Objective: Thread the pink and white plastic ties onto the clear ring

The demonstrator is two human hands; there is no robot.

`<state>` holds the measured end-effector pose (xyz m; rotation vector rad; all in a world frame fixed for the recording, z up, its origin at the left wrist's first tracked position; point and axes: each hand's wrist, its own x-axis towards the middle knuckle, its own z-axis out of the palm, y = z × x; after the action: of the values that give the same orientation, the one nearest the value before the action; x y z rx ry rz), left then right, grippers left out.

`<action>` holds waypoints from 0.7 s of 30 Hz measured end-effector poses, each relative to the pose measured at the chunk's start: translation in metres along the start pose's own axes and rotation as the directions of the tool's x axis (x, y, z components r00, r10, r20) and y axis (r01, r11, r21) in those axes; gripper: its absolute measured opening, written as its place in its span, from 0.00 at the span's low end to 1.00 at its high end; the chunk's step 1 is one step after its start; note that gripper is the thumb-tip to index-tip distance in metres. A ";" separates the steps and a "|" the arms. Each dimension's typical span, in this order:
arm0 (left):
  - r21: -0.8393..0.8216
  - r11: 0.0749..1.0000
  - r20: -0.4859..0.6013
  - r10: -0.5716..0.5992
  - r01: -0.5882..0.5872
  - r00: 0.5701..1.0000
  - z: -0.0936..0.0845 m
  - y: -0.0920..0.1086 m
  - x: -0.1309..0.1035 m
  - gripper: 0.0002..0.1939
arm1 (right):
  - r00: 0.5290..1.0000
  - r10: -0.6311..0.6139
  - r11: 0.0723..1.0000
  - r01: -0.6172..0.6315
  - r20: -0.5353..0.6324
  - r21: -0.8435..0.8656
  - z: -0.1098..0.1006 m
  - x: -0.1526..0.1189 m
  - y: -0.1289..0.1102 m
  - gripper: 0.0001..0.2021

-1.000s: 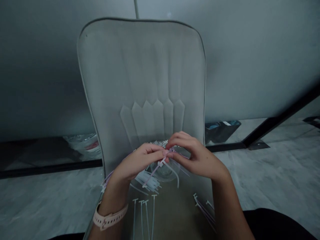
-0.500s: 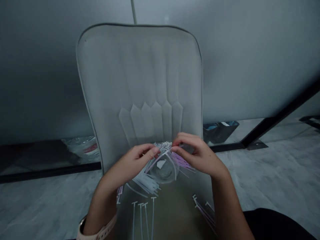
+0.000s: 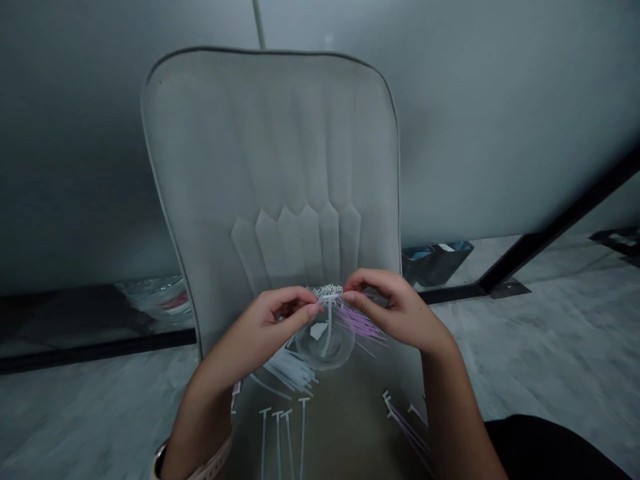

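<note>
My left hand [image 3: 285,317] and my right hand [image 3: 387,307] face each other over the chair seat, thumb and forefinger pinched on each. Between their fingertips stretches the short crossbar of a thin white T-shaped strip [image 3: 329,327], its stem hanging down in front of a clear round bowl [image 3: 340,361]. A heap of pale strips [image 3: 293,370] lies below my left hand. Purple strips [image 3: 363,323] fan out under my right hand. Several white T-topped strips [image 3: 303,430] lie side by side nearer to me, and a few purplish ones [image 3: 407,427] rest by my right forearm.
The grey padded chair back [image 3: 280,147] rises behind the bowl, against a smooth grey panel [image 3: 490,120]. A dark open bag [image 3: 437,263] stands on the floor at right, and clear plastic wrapping [image 3: 155,297] lies at left. A dark slanted bar [image 3: 550,240] crosses the right side.
The strip between my hands has turned: its stem slanted down to the left before and now hangs nearly straight down. My left fingertips have shifted slightly; the view has moved a little.
</note>
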<state>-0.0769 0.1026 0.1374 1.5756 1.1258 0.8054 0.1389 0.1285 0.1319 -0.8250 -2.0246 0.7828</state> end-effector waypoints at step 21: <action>-0.035 0.998 -0.036 0.041 -0.042 0.999 0.009 0.004 0.000 0.12 | 0.998 0.013 0.999 -0.016 0.066 0.043 0.009 0.001 -0.002 0.08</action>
<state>-0.0674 0.0995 0.1388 1.5644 1.1014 0.8800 0.1305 0.1261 0.1290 -0.7999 -2.0536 0.8698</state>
